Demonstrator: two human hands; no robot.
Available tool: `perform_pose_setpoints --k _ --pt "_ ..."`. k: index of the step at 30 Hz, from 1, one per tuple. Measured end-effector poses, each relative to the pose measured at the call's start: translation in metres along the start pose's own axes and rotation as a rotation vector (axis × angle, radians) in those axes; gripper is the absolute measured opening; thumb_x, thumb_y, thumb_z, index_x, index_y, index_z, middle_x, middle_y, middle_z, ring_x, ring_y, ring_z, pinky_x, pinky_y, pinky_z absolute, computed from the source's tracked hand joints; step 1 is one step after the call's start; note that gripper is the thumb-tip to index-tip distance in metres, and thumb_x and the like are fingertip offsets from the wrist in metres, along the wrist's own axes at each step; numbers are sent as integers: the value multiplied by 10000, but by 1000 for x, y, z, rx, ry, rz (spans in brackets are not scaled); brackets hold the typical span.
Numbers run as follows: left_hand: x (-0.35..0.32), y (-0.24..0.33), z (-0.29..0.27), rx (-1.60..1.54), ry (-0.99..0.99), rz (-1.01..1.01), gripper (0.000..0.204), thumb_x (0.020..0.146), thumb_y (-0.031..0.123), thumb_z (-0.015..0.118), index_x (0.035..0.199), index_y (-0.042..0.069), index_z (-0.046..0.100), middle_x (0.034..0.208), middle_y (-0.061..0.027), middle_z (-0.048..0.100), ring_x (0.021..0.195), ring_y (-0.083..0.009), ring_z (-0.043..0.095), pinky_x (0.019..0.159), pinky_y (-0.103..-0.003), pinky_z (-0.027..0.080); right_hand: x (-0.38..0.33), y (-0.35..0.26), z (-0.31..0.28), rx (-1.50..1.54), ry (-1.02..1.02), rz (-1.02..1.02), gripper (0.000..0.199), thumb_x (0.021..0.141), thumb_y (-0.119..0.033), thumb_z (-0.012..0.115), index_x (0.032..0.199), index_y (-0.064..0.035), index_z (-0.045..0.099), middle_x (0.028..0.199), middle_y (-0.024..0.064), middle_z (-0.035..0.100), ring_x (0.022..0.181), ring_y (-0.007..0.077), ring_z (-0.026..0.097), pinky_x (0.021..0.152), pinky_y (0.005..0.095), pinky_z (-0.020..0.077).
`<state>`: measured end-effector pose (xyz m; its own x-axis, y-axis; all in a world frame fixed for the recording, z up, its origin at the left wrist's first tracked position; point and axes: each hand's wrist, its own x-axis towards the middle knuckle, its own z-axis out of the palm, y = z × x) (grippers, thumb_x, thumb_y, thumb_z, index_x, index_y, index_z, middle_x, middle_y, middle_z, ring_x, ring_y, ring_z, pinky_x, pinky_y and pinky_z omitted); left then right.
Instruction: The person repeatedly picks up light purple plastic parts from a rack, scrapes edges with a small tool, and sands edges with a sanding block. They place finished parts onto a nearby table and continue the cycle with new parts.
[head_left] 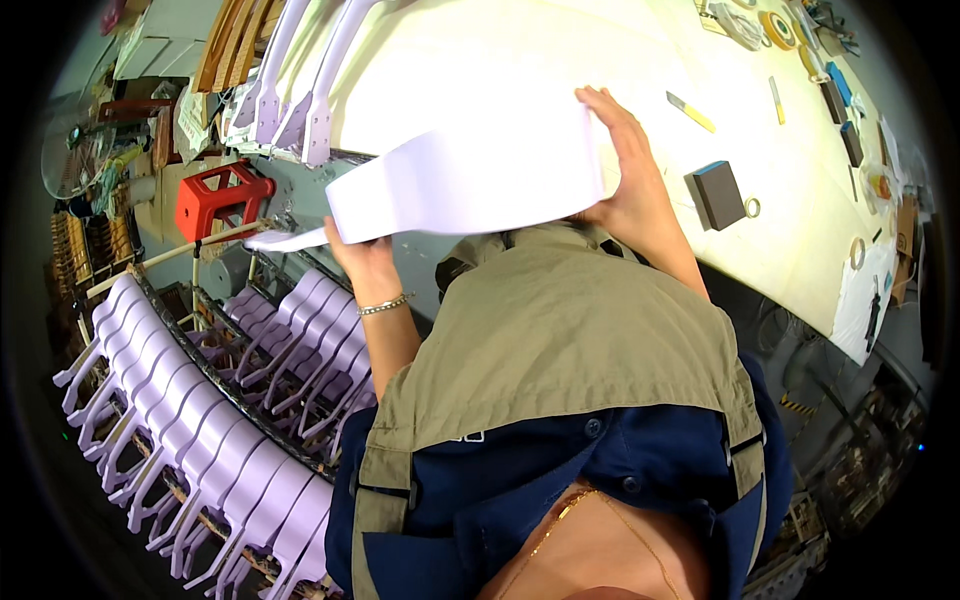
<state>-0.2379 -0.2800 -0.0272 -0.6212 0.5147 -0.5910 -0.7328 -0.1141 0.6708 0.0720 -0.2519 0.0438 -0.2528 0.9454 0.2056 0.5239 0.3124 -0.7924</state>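
A curved lavender panel, like a chair backrest [480, 180], is held up in front of my apron at the table's near edge. My left hand [362, 258] grips its left lower end, where a narrow arm sticks out to the left. Around its right end my right hand [632, 170] is closed, fingers along the far edge and thumb toward me. Bright light washes out much of the panel's face. Many similar lavender backrests [190, 385] hang in rows on a rack at my left.
On the pale table [780, 270] lie a dark sanding block [718, 195], a yellow utility knife [691, 112] and tape rolls [776, 30]. More lavender parts [318, 115] rest at its far left, beside brown wooden pieces [232, 45]. A red stool [222, 198] stands beyond the rack.
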Motion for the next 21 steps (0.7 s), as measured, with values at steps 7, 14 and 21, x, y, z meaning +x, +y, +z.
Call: perform_pose_setpoints --k 7,14,21 --pt "8 -47 -20 -99 -318 -497 422 936 324 434 1199 -5 462 1137 -152 550 1061 -276 547 924 -430 460 6 -16 9 458 -134 -96 1221 453 -354 859 1444 -126 182 1339 143 446 1306 284 335 1082 459 232" --pt "-1 -58 -29 -85 -417 -587 377 929 274 460 1183 -3 489 1104 -136 578 1031 -266 567 896 -413 490 9 -12 10 275 -144 -317 670 601 -285 807 1225 -178 585 1391 128 380 1283 336 342 1012 437 335" --pt "34 0 -59 -38 -320 -296 308 915 217 492 1127 -3 530 1034 -119 615 974 -248 595 862 -385 521 7 51 15 474 49 -62 707 862 -668 306 1301 -151 507 1461 180 254 1366 340 188 1098 484 113"
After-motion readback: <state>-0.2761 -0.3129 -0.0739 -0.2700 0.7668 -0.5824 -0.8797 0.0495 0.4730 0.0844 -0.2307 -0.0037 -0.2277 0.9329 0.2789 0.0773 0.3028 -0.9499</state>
